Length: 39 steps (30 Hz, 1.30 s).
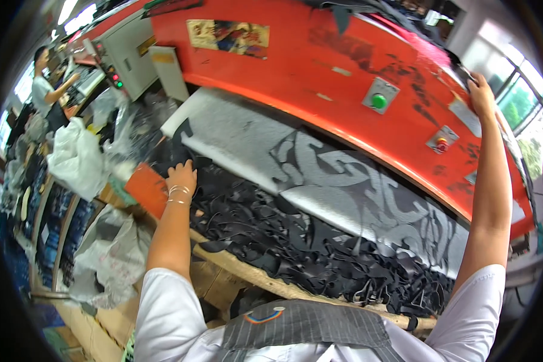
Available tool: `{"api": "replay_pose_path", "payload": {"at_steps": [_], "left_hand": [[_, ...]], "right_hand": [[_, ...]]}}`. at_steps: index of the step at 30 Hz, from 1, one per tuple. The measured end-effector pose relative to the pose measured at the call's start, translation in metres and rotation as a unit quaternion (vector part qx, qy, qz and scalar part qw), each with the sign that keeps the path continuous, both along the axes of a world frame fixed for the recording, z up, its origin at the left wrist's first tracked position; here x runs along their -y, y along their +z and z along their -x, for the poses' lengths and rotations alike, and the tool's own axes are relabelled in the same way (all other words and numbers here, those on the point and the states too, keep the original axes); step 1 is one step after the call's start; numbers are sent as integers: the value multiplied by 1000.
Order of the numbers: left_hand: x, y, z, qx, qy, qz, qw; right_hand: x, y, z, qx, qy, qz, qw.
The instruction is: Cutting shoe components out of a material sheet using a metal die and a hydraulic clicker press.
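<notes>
My left hand, a thin bracelet at its wrist, rests at the left end of the heap of black scraps, beside an orange-red panel. Its fingers look slightly apart, and nothing shows held in them. Far over to the right, my right hand is raised to the top edge of the large red machine. Its fingers curl by something dark there; what they grip is too small to make out. Under the machine's red beam lies a whitish-grey bed, with dark cut-out shapes on its right part.
A green button and a red knob sit on the machine's front. A wooden rail borders the scraps nearest me. White plastic bags and stacked dark material stand left. Another person works at the far left.
</notes>
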<state>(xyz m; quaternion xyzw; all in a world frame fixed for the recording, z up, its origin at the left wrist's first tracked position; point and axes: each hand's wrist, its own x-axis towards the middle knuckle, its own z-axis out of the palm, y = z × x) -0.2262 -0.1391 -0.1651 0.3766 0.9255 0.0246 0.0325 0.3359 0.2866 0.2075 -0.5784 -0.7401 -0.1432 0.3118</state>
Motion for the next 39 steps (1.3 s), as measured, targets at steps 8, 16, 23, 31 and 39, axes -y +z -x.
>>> {"api": "replay_pose_path", "payload": {"at_steps": [8,16,23,31,39], "left_hand": [[65,0,97,-23,53,-345,937],[68,79,53,120,-383,-194,895],[5,36,3,224,-247,104,937],[30,49,26,233,-116,-46,964],[140,50,87,416,175,-554,699]], "right_hand": [[-35,-6,-26,-9,112,-26,993],[-38,-5,-27,7,107,-26,994],[-41,-4,-27,8,88,-7,996],[-39,-4,-24,26,117,-22,993],[-45,-6,-25,24,102,-26,994]]}}
